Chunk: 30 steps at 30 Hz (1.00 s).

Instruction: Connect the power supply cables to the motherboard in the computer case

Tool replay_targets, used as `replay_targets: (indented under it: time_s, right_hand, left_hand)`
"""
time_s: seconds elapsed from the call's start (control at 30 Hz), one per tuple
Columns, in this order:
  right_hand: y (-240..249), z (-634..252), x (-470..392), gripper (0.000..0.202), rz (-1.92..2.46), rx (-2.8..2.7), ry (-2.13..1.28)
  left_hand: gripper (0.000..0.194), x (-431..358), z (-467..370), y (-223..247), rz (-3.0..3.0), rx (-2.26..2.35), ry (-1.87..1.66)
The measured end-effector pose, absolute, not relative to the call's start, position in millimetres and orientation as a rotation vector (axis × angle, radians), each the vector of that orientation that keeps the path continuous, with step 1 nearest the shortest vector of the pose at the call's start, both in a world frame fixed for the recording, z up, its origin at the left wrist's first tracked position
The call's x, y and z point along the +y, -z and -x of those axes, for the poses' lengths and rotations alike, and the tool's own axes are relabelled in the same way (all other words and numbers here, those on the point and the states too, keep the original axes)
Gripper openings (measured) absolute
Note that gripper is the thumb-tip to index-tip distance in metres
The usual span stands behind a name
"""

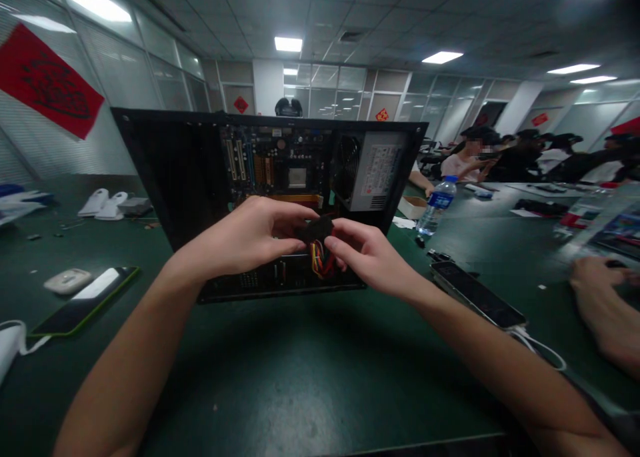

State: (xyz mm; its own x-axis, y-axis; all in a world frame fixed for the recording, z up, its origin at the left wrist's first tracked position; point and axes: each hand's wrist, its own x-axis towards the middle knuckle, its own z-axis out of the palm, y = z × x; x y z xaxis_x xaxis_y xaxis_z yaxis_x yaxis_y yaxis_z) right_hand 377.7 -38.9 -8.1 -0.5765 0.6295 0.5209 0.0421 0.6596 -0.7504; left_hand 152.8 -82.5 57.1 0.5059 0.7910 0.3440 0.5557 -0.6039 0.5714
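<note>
An open black computer case (190, 177) stands on the table with its inside towards me. In front of it, my left hand (245, 233) pinches the left side of a small black part (319, 228). The right side of that part is between the thumb and fingers of my right hand (363, 247). A bundle of red, yellow and black wires (319, 260) hangs just below it; I cannot make out the part's exact kind. Behind my hands are the motherboard (275, 153) and, at the upper right of the case, the power supply (377, 170). My fingers hide the lower motherboard.
On the green table (280, 377), a phone (85, 303) and a white case (69, 281) lie at left. A water bottle (437, 207), an open box (413, 207) and another phone (477, 293) lie at right. Another person's hand (607, 303) is at the far right.
</note>
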Motion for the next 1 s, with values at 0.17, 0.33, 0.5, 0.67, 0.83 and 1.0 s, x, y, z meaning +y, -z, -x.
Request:
replay_targets:
  time_s: [0.17,0.33,0.5,0.67,0.83,1.0]
  right_hand:
    - [7,-377,-38,0.02,0.527,-2.035,-0.866]
    - [8,-376,-40,0.025,0.573,-2.008,-0.929]
    - [13,-373,-38,0.035,0.573,-2.003,-1.013]
    - [14,-372,-35,0.047,0.551,-1.986,-1.102]
    - [16,-369,-33,0.05,0.557,-1.902,-1.184]
    - [17,-368,-33,0.051,0.545,-1.877,-1.198]
  left_hand:
    - [0.043,-86,-154,-59,-2.355,1.113,-0.878]
    - [0.045,-85,-155,-57,-2.382,1.125,-0.875]
    - [0.047,-83,-155,-54,-2.485,1.107,-0.875]
    - [0.047,-82,-156,-55,-2.588,1.054,-0.888]
    - [0.047,-83,-158,-55,-2.639,1.032,-0.94]
    - [0.047,-83,-158,-55,-2.682,1.012,-0.917]
